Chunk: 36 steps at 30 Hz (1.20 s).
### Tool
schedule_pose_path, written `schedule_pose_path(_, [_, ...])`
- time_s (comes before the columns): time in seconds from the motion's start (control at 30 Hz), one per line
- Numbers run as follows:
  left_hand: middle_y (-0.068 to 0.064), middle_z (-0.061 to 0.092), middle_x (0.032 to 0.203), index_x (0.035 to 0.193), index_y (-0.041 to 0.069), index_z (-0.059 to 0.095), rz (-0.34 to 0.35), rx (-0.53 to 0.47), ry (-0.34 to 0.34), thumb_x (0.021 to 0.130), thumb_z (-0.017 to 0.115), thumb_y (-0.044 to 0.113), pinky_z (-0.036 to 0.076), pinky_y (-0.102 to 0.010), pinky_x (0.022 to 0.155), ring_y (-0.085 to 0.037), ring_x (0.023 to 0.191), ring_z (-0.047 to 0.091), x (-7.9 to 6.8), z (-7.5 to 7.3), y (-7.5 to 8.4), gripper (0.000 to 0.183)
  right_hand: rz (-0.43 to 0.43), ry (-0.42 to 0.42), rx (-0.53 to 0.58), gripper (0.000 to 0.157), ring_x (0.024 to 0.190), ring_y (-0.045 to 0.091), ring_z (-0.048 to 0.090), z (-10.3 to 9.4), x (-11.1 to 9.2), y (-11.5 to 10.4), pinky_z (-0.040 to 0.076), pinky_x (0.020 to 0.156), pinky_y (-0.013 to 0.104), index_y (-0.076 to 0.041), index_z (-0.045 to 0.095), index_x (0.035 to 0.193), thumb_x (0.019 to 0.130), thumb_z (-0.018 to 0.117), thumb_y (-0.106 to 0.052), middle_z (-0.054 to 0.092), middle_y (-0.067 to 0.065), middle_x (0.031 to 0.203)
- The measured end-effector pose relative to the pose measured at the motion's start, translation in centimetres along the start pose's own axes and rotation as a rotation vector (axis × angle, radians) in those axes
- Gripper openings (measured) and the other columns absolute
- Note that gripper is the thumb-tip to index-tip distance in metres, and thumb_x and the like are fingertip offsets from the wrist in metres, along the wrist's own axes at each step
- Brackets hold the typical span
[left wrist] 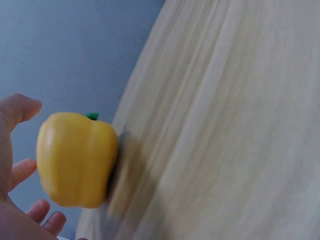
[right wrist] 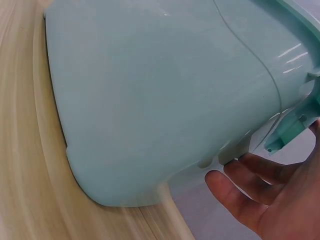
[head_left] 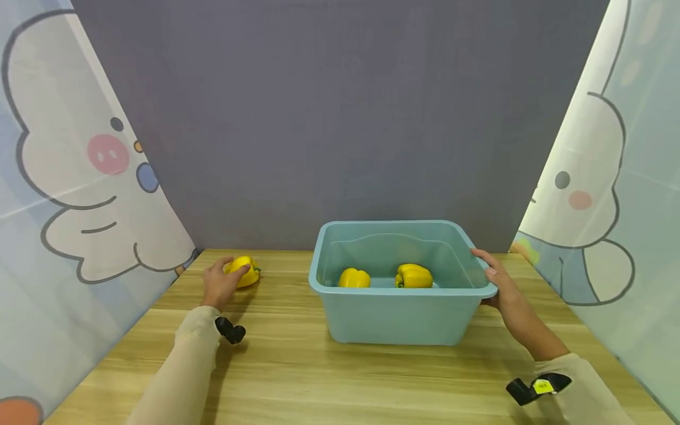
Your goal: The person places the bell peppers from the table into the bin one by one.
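A yellow bell pepper (head_left: 245,271) with a green stem lies on the table at the left. My left hand (head_left: 219,285) is beside it. In the left wrist view, the thumb stands apart from the pepper (left wrist: 77,159) and the fingers are spread around its near side. On the right, my right hand (head_left: 502,289) grips the rim of a light blue plastic bin (head_left: 393,319). In the right wrist view, its fingers (right wrist: 235,197) reach below the rim, along the bin's outer wall (right wrist: 150,100). Two more yellow bell peppers, one on the left (head_left: 354,278) and one on the right (head_left: 414,275), lie inside the bin.
The wood-grain table (head_left: 276,378) runs back to a dark grey panel (head_left: 340,118). Cartoon-printed curtains flank it, one on the left (head_left: 79,147) and one on the right (head_left: 600,177).
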<state>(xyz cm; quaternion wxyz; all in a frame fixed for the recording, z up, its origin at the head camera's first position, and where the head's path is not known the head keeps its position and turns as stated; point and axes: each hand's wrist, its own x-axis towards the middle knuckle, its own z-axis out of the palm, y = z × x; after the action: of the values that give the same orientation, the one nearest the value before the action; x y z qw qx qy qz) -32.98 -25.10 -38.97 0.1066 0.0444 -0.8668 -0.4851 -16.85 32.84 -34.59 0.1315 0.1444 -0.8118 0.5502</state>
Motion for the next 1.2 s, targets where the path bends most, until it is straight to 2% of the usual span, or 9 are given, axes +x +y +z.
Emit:
schedule_pose_path(0.1, [-0.035,0.015,0.154,0.157,0.004,0.028,-0.039,0.011,0.004,0.095,0.063,0.053,0.026,-0.067,0.109,-0.051,0.139,0.014,-0.1,0.0,-0.5,0.087,-0.005,-0.002,0.002,0.052,0.11,0.017,0.051,0.1,0.1,-0.2,0.048,0.077,0.049,-0.022,0.02,0.159,0.11,0.019,-0.037,0.025,0.02,0.15])
schedule_pose_path(0.23, [-0.036,0.019,0.153,0.159,0.007,0.023,-0.068,0.028,0.02,0.093,0.063,0.056,0.027,-0.068,0.107,-0.05,0.136,0.017,0.0,0.1,-1.0,0.091,-0.005,-0.003,0.011,0.051,0.108,0.017,0.052,0.2,0.0,-0.3,0.047,0.077,0.049,-0.023,0.021,0.159,0.11,0.019,-0.037,0.027,0.018,0.147])
schedule_pose_path(0.47, [-0.035,0.022,0.152,0.158,0.005,0.025,-0.068,0.034,0.032,0.092,0.062,0.06,0.027,-0.065,0.109,-0.049,0.136,0.018,0.5,0.3,-0.9,0.094,-0.006,0.015,0.026,0.05,0.108,0.015,0.052,0.1,-0.1,-0.2,0.047,0.078,0.048,-0.026,0.025,0.157,0.109,0.019,-0.037,0.03,0.009,0.144])
schedule_pose_path(0.67, [-0.036,0.026,0.15,0.155,-0.001,0.029,-0.085,0.072,0.016,0.09,0.059,0.068,0.027,-0.065,0.109,-0.051,0.137,0.019,0.7,0.3,-0.9,0.1,0.005,0.016,0.025,0.05,0.106,0.014,0.054,0.1,-0.1,0.0,0.049,0.077,0.043,-0.026,0.025,0.157,0.109,0.019,-0.037,0.032,0.009,0.142])
schedule_pose_path(0.9, [-0.037,0.022,0.151,0.157,0.002,0.025,-0.107,0.064,0.004,0.088,0.06,0.07,0.028,-0.066,0.108,-0.053,0.137,0.02,0.8,0.5,-1.1,0.104,0.007,0.017,0.025,0.05,0.109,0.015,0.052,0.2,0.0,0.1,0.047,0.078,0.047,-0.026,0.024,0.158,0.109,0.019,-0.038,0.029,0.012,0.145])
schedule_pose_path(1.2, [-0.035,0.022,0.153,0.159,0.003,0.019,-0.086,0.073,-0.026,0.086,0.063,0.069,0.028,-0.065,0.109,-0.054,0.139,0.018,1.0,0.9,-1.0,0.108,0.007,0.024,0.025,0.05,0.107,0.013,0.052,0.2,-0.1,-0.1,0.047,0.077,0.046,-0.026,0.025,0.157,0.109,0.019,-0.037,0.031,0.01,0.143])
